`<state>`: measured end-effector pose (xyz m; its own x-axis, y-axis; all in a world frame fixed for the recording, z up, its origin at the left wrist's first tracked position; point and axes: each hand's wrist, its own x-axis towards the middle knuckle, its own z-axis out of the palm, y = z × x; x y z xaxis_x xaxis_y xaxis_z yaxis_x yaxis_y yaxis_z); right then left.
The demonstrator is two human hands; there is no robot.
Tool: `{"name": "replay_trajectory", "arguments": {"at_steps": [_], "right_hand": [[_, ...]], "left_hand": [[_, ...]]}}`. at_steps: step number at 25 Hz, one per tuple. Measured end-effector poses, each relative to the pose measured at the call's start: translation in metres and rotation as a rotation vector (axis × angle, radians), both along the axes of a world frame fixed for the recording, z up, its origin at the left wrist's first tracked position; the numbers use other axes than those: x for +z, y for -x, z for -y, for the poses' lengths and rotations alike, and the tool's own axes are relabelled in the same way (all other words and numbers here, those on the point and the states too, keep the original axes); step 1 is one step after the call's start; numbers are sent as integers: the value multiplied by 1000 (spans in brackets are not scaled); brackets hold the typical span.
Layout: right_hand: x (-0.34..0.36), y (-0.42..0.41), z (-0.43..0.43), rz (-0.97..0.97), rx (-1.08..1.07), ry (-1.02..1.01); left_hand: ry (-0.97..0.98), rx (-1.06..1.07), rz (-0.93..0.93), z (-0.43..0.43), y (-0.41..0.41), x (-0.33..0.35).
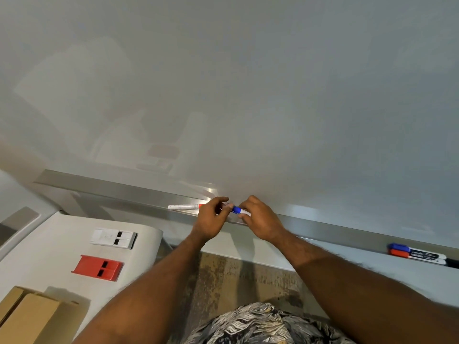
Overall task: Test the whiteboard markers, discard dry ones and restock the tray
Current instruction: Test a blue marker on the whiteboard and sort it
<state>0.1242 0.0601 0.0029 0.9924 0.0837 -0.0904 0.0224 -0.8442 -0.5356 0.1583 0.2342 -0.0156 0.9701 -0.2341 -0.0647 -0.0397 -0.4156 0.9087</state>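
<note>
Overhead, blank whiteboard [248, 83], metal tray [124, 192], white table [62, 244]

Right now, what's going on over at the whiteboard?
A person stands at the whiteboard, holding a blue-capped white marker in both hands over the metal tray: left hand, right hand. They seem to be working its cap. A red-capped white marker lies on the tray beside them, and a blue and a red marker pair lies further right.

Pale table [62, 234] (rounded corner) over mottled floor [238, 281].
</note>
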Motion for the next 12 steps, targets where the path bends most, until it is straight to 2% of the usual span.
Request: {"name": "replay_trajectory", "arguments": {"at_steps": [2,4,8,12], "right_hand": [[4,3,-2,56,-17,-107],[6,7,-7,96,-64,-216],[9,16,-16,117,-154,-362],[14,25,-16,182,-201,-351]], "left_hand": [[261,114,-175,10,3,7],[369,162,-233,15,5,12],[433,178,-247,22,10,23],[446,192,-223,33,20,36]]}}
